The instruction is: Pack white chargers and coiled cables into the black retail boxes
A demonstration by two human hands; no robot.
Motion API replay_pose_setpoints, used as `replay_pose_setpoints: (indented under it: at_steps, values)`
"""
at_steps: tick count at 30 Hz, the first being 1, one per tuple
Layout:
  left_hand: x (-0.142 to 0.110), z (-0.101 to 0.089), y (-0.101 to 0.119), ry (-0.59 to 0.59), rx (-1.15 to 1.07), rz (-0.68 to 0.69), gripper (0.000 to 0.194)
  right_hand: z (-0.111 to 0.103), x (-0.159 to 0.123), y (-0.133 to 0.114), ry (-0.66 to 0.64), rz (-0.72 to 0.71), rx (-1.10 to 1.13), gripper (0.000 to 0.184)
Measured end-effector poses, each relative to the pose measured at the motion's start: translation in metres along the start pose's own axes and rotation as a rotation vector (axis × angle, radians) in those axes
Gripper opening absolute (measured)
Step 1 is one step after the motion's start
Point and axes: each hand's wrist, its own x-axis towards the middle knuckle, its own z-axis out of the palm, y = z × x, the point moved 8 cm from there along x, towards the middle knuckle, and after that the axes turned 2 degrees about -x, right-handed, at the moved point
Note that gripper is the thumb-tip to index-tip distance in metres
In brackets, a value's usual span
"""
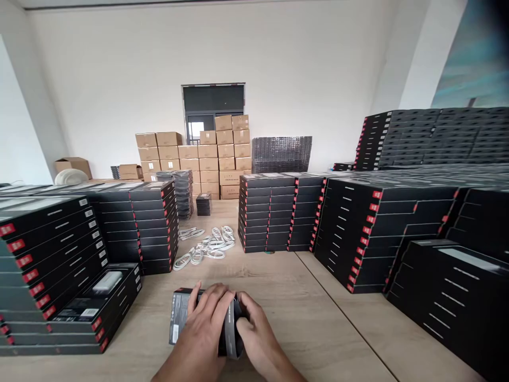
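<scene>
A small black box (178, 315) with a white label lies on the wooden table right in front of me. My left hand (207, 323) lies over its top, fingers closed around it. At the box's right end, my right hand (258, 334) grips the edge of an upright dark flap (230, 331), with its thumb bent in at the opening. What is inside the box is hidden by the hands. Beyond it, several coiled white cables (212, 243) are spread on the table. To the left, a white device (107, 282) rests on a low stack of black boxes (115, 307).
Tall stacks of black boxes with red tabs stand on the left (51, 254) and right (353, 239). Further back are a row of stacked boxes (274, 217), a small dark box (204, 204) and brown cartons (209, 159). A seam (342, 313) crosses the table on the right.
</scene>
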Motion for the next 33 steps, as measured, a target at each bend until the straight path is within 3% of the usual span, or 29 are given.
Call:
replay_pose_setpoints:
  at_steps: [4,6,8,11,15,18,20,23,25,28,30,33]
  values:
    - [0.000,-0.003,-0.004,0.052,0.005,-0.031,0.100,-0.011,0.005,0.008,0.023,0.027,0.058,0.047]
    - [-0.001,-0.006,-0.010,0.070,0.039,-0.068,0.098,-0.021,0.005,0.000,0.095,-0.073,-0.033,0.056]
    - [-0.003,-0.011,-0.016,0.106,0.070,-0.114,0.096,-0.025,0.002,-0.017,0.156,-0.243,-0.209,0.044]
    - [-0.005,-0.019,-0.020,0.171,0.124,-0.154,0.093,-0.011,-0.003,-0.029,0.080,-0.374,-0.451,0.023]
    - [-0.005,-0.023,-0.017,0.184,0.173,-0.152,0.091,0.003,-0.001,-0.006,-0.010,-0.148,-0.407,0.024]
    - [-0.002,-0.023,-0.015,0.163,0.157,-0.135,0.086,0.003,0.001,-0.005,-0.035,-0.104,-0.253,0.009]
    - [0.000,-0.025,-0.018,0.160,0.156,-0.166,0.084,-0.012,0.006,-0.008,0.027,-0.083,-0.130,0.018]
    - [-0.004,-0.025,-0.034,0.134,0.193,-0.259,0.084,-0.047,0.019,0.000,0.158,0.063,0.195,0.032]
    - [-0.011,-0.022,-0.050,0.087,0.252,-0.334,0.080,-0.069,0.025,0.013,0.236,0.185,0.394,0.032]
    - [-0.025,-0.018,-0.079,0.057,0.363,-0.486,0.073,-0.089,0.028,0.035,0.318,0.333,0.480,0.027]
    - [-0.030,-0.018,-0.088,0.105,0.339,-0.550,0.073,-0.085,0.025,0.046,0.277,0.414,0.473,0.025]
    - [-0.024,-0.010,-0.077,0.143,-0.011,-0.466,0.071,-0.054,0.019,0.050,0.023,0.441,0.335,0.028]
